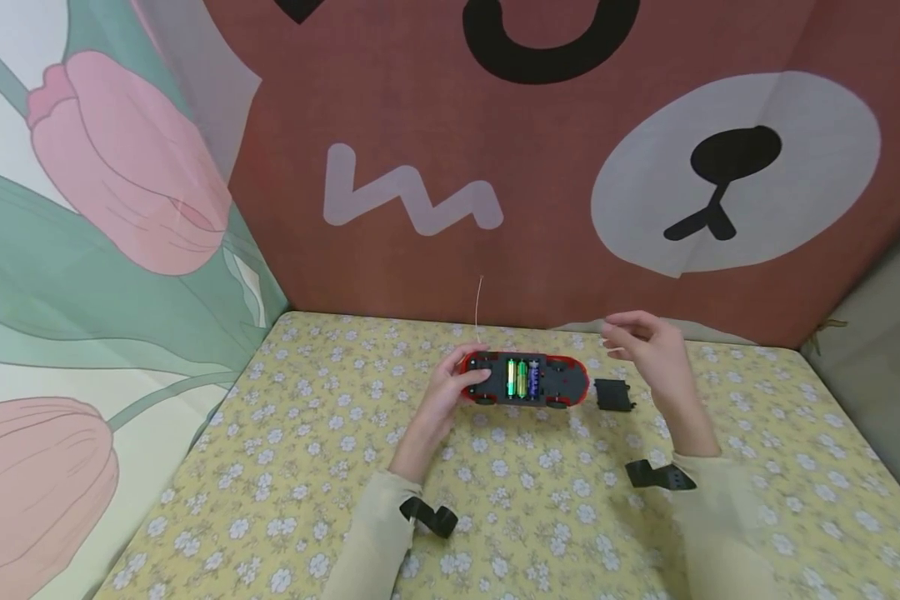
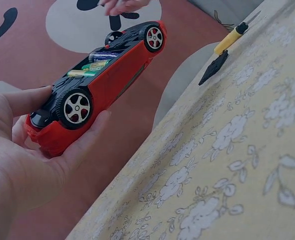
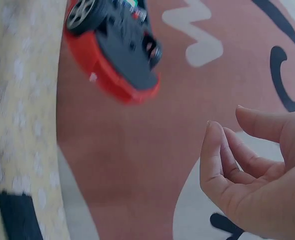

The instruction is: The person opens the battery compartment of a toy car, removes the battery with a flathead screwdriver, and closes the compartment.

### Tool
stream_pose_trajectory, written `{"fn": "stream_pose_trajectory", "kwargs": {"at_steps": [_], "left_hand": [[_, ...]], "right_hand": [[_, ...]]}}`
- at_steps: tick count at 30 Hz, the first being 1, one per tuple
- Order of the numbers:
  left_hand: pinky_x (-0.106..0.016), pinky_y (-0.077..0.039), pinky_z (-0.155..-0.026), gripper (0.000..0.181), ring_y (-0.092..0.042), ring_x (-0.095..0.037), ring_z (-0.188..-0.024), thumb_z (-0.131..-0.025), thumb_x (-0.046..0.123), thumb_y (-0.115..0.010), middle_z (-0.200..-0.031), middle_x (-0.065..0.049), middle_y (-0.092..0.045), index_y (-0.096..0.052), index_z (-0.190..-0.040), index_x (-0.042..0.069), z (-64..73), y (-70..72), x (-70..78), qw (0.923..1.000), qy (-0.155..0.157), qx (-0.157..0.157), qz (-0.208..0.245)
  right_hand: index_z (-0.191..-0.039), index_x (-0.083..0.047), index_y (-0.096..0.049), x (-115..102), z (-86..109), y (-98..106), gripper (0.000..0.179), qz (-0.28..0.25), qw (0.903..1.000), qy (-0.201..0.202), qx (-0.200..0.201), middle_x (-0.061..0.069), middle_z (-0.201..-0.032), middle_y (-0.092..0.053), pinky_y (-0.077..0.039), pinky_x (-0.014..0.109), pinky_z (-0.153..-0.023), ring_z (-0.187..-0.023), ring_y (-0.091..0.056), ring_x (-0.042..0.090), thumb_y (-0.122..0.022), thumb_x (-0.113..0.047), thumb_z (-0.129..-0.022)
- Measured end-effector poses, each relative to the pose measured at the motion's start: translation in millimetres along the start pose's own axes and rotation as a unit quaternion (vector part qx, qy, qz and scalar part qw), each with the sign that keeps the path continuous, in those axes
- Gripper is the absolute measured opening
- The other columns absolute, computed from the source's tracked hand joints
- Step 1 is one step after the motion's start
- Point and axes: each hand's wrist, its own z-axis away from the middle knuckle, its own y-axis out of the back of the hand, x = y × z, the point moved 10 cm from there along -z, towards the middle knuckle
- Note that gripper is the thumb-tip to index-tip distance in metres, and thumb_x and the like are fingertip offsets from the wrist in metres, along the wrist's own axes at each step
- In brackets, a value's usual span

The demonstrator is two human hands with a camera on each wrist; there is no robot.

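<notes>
A red toy car [image 1: 566, 379] is turned underside up, its black base and open battery compartment showing. Inside lie batteries [image 1: 522, 379], green ones and a purple-blue one. My left hand [image 1: 444, 390] grips the car by one end, thumb on the base and fingers beneath; the left wrist view shows it held above the table. To the right of the car, my right hand [image 1: 648, 350] is raised, fingers loosely bent, thumb apart from the fingertips, holding nothing. Below it on the table lies a black battery cover [image 1: 613, 395].
A yellow-handled screwdriver [image 2: 231, 40] lies beyond the cover in the left wrist view. A thin antenna wire [image 1: 477, 308] sticks up by the car's left end. Flowered cloth [image 1: 270, 500] covers the table, and a printed brown curtain [image 1: 390, 275] hangs behind.
</notes>
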Motion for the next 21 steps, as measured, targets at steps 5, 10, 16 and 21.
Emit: {"fn": "stream_pose_trajectory", "kwargs": {"at_steps": [5, 10, 16, 21], "left_hand": [[-0.028, -0.058, -0.071, 0.05, -0.069, -0.019, -0.096, -0.094, 0.007, -0.07, -0.128, -0.015, -0.064, -0.057, -0.142, 0.001, 0.2, 0.4, -0.1, 1.0, 0.0, 0.003, -0.005], [-0.028, -0.058, -0.07, 0.052, -0.069, -0.018, -0.095, -0.094, 0.007, -0.07, -0.128, -0.015, -0.064, -0.056, -0.143, 0.001, 0.3, 0.3, -0.3, 0.9999, 0.0, 0.004, -0.009], [-0.027, -0.058, -0.069, 0.048, -0.069, -0.018, -0.094, -0.095, 0.007, -0.07, -0.128, -0.014, -0.064, -0.059, -0.141, 0.003, -0.4, -0.4, -0.5, 1.0, -0.005, 0.002, -0.006], [-0.027, -0.058, -0.069, 0.047, -0.069, -0.019, -0.095, -0.094, 0.006, -0.07, -0.128, -0.015, -0.064, -0.061, -0.14, 0.004, -0.5, 0.1, -0.6, 0.9999, -0.004, 0.004, -0.008]], "right_hand": [[-0.124, 0.006, -0.065, -12, 3.3, -16, 0.037, -0.004, 0.9999, 0.009, -0.007, -0.013, -0.089, -0.069, -0.058, 0.022, -0.075, -0.082, -0.067, 0.006, -0.069, -0.024, -0.101], [-0.122, 0.006, -0.067, -21, 7.3, -33, 0.035, 0.0, 0.9995, 0.024, -0.02, -0.005, -0.093, -0.07, -0.059, 0.025, -0.077, -0.085, -0.069, 0.012, -0.07, -0.021, -0.101], [-0.119, 0.007, -0.068, -22, 10.5, -53, 0.031, -0.006, 0.9985, 0.033, -0.044, 0.005, -0.096, -0.07, -0.06, 0.027, -0.078, -0.087, -0.069, 0.021, -0.069, -0.019, -0.102], [-0.118, 0.004, -0.069, -22, 12.3, -70, 0.028, -0.002, 0.9976, 0.026, -0.065, 0.019, -0.103, -0.07, -0.061, 0.032, -0.079, -0.088, -0.07, 0.026, -0.069, -0.018, -0.101]]}}
